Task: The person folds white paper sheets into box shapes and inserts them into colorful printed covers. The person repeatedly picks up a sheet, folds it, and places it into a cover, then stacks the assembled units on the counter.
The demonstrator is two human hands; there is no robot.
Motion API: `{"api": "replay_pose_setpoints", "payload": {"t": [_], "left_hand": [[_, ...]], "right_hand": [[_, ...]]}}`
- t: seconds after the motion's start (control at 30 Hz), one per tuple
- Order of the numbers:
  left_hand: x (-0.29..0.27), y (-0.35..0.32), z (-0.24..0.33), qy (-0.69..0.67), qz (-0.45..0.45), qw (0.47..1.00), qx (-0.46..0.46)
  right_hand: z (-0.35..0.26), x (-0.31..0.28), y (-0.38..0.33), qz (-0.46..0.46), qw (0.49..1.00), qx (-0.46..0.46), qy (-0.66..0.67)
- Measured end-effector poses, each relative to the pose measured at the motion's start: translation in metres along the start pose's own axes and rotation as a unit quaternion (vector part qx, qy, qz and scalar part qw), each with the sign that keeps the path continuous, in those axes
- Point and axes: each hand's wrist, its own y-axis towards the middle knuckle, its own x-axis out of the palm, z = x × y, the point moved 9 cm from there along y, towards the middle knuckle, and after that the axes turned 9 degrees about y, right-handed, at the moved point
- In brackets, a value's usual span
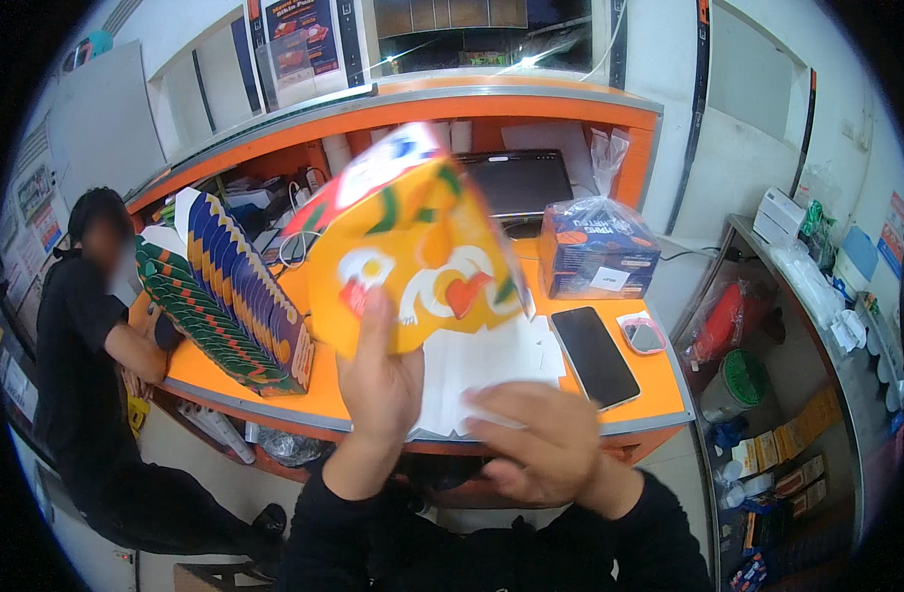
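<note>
My left hand [378,380] has its grip closed on a yellow printed carton blank [413,252], thumb on the near face and fingers behind, holding it up above the middle of the orange counter [659,390]. The blank hangs half-opened, its flaps tilted up and away from me. My right hand [536,449] hovers low over the near edge of the counter, fingers curled and blurred; it seems to hold nothing, though I cannot tell for certain. Under it lies a stack of white flat sheets [482,365].

To do this well, I judge I should keep the left grip near the bottom corner so the panels stay free to swing, and bring the right hand up to the opposite edge rather than pushing at the middle, which would crease the card. Pressing along the scored folds should square it cleanly.

At the left edge of the counter a row of folded cartons [230,296] leans like a fan. Toward the right edge lie a black phone [595,355] and a wrapped blue box [598,247]. Another person in black [87,365] sits at the far left corner.
</note>
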Motion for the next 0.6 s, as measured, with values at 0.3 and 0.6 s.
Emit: {"api": "replay_pose_setpoints", "payload": {"t": [0.3,0.6], "left_hand": [[-0.022,-0.101,-0.036,0.093,-0.132,0.987,-0.016],[-0.045,-0.103,-0.053,-0.017,-0.085,0.969,-0.231]], "right_hand": [[0.087,0.057,-0.037,0.153,0.689,0.326,0.630],[0.041,-0.022,-0.007,0.156,0.982,0.086,-0.056]]}}
